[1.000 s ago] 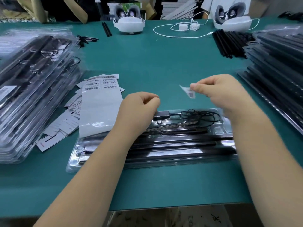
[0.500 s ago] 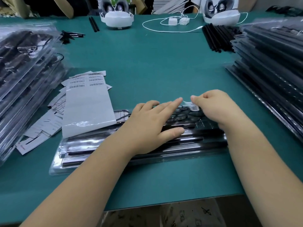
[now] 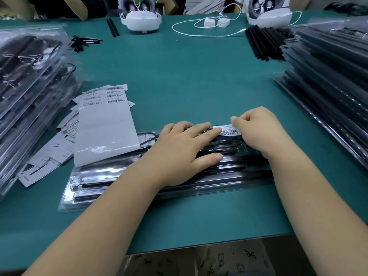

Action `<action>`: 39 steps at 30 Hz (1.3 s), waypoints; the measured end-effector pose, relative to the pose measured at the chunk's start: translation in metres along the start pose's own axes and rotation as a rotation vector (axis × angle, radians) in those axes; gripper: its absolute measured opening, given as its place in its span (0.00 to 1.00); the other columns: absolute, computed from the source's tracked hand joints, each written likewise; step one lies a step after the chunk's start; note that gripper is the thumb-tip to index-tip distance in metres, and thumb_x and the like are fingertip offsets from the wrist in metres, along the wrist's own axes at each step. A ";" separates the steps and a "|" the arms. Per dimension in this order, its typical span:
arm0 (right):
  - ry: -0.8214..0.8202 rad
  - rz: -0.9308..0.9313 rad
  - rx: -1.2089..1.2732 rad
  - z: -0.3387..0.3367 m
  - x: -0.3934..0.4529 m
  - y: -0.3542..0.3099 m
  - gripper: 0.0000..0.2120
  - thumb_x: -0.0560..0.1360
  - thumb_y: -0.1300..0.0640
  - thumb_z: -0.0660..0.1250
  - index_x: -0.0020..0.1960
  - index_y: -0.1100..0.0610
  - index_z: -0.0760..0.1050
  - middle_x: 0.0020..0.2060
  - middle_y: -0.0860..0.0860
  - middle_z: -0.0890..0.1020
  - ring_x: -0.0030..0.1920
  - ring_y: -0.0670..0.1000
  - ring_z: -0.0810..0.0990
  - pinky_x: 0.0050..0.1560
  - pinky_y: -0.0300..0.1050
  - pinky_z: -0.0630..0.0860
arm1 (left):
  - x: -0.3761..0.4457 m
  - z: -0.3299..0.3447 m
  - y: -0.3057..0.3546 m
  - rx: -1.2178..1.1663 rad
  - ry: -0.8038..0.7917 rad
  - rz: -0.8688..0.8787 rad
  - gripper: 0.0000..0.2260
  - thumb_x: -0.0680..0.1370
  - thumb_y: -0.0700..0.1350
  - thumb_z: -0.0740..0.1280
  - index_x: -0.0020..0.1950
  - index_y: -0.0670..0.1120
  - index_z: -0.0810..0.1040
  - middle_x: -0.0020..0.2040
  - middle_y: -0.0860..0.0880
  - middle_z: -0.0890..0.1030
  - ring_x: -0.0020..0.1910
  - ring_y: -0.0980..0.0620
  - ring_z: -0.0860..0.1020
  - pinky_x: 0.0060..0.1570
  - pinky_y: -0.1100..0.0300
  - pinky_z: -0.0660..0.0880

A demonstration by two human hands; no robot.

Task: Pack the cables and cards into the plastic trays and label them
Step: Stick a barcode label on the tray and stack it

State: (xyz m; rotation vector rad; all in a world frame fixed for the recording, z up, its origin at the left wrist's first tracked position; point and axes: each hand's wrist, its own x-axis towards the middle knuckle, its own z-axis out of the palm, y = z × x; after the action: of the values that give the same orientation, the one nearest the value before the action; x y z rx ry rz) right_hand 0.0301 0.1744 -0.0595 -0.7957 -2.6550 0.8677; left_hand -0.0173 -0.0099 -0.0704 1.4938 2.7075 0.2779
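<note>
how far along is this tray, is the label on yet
Packed: the plastic tray already holds black cables under its clear cover. In hand: the right hand pinches the barcode label at the tray's far edge while the left hand lies flat on the tray, fingertips at the label. Left: pressing it down fully.

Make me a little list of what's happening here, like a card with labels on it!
Left hand: flat, fingers straight, pressing on the plastic tray
Right hand: pinching the barcode sticker
Sticker: over the tray's far edge, a left fingertip touching its end
Tray: clear, lying on the green table, black parts inside
Sticker sheet: left of the hands, partly on the tray
Tray stacks: one far left, one far right
</note>
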 end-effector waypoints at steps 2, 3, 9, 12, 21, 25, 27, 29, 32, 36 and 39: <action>-0.004 -0.011 -0.031 0.000 0.000 0.000 0.25 0.78 0.55 0.61 0.25 0.58 0.57 0.25 0.53 0.59 0.28 0.52 0.57 0.27 0.44 0.55 | 0.000 -0.001 0.000 0.013 -0.007 -0.001 0.37 0.68 0.70 0.35 0.76 0.62 0.53 0.77 0.59 0.56 0.70 0.53 0.56 0.65 0.57 0.47; -0.004 -0.015 -0.045 0.001 0.000 -0.001 0.26 0.78 0.55 0.61 0.25 0.57 0.57 0.25 0.54 0.59 0.28 0.52 0.58 0.27 0.44 0.54 | 0.000 -0.001 0.000 0.017 -0.011 -0.001 0.37 0.68 0.70 0.35 0.76 0.62 0.54 0.77 0.59 0.55 0.71 0.53 0.56 0.65 0.57 0.48; 0.026 -0.094 -0.157 0.004 0.004 0.003 0.14 0.77 0.51 0.64 0.40 0.61 0.76 0.46 0.57 0.75 0.49 0.59 0.74 0.46 0.46 0.67 | 0.001 -0.002 0.001 0.022 -0.021 -0.004 0.38 0.68 0.70 0.36 0.75 0.62 0.56 0.77 0.61 0.52 0.71 0.52 0.56 0.66 0.56 0.48; 0.081 -0.047 -0.082 0.000 0.009 0.012 0.12 0.77 0.52 0.64 0.58 0.56 0.72 0.56 0.55 0.76 0.58 0.57 0.72 0.55 0.48 0.68 | 0.001 -0.001 0.002 0.035 -0.033 0.006 0.37 0.68 0.70 0.36 0.76 0.61 0.55 0.76 0.64 0.53 0.71 0.52 0.56 0.64 0.57 0.46; -0.153 -0.197 -0.416 0.018 0.006 0.005 0.31 0.70 0.28 0.47 0.64 0.43 0.70 0.62 0.49 0.69 0.66 0.53 0.61 0.59 0.54 0.57 | 0.001 -0.001 -0.002 -0.106 0.075 0.031 0.23 0.77 0.63 0.55 0.70 0.55 0.68 0.71 0.60 0.67 0.68 0.57 0.64 0.64 0.57 0.55; -0.243 -0.247 -0.336 0.007 0.006 0.009 0.28 0.71 0.31 0.51 0.64 0.43 0.71 0.62 0.47 0.69 0.66 0.51 0.59 0.56 0.48 0.54 | 0.001 -0.001 -0.003 -0.154 0.098 -0.020 0.24 0.77 0.62 0.58 0.70 0.54 0.67 0.71 0.57 0.67 0.69 0.56 0.64 0.63 0.59 0.54; -0.261 -0.263 -0.297 0.003 0.005 0.009 0.21 0.75 0.36 0.55 0.64 0.42 0.71 0.64 0.47 0.70 0.68 0.52 0.60 0.61 0.50 0.57 | 0.001 0.001 -0.003 -0.078 0.021 -0.005 0.28 0.77 0.66 0.52 0.75 0.58 0.57 0.76 0.59 0.58 0.72 0.54 0.59 0.66 0.56 0.51; -0.266 -0.262 -0.297 0.001 0.005 0.009 0.17 0.78 0.40 0.56 0.64 0.40 0.72 0.65 0.47 0.70 0.69 0.52 0.60 0.65 0.53 0.57 | 0.002 0.002 -0.002 -0.008 -0.040 0.002 0.33 0.73 0.70 0.43 0.77 0.61 0.50 0.77 0.61 0.52 0.73 0.53 0.56 0.67 0.55 0.48; -0.283 -0.270 -0.245 -0.003 0.006 0.010 0.14 0.81 0.44 0.54 0.63 0.37 0.72 0.66 0.43 0.70 0.70 0.51 0.59 0.67 0.54 0.55 | 0.002 0.003 -0.003 0.027 -0.058 -0.022 0.40 0.66 0.73 0.36 0.77 0.61 0.49 0.77 0.62 0.49 0.74 0.53 0.53 0.67 0.56 0.45; -0.298 -0.235 -0.122 -0.004 0.011 0.016 0.14 0.81 0.51 0.56 0.62 0.39 0.74 0.63 0.42 0.73 0.69 0.50 0.63 0.71 0.53 0.56 | 0.003 0.005 -0.003 0.016 -0.031 -0.018 0.36 0.70 0.72 0.42 0.76 0.60 0.54 0.78 0.59 0.52 0.73 0.53 0.54 0.66 0.57 0.45; -0.253 -0.126 0.123 -0.005 0.013 0.019 0.14 0.80 0.58 0.59 0.60 0.44 0.74 0.59 0.45 0.78 0.59 0.47 0.74 0.61 0.44 0.69 | 0.003 0.002 -0.008 0.071 -0.009 -0.191 0.39 0.68 0.72 0.40 0.76 0.58 0.57 0.78 0.51 0.55 0.75 0.49 0.54 0.71 0.50 0.48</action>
State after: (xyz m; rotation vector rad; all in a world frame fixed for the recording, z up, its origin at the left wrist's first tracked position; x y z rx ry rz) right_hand 0.0297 0.1968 -0.0659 -0.5127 -2.7945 1.1519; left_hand -0.0248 -0.0112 -0.0735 1.2347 2.8539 0.1695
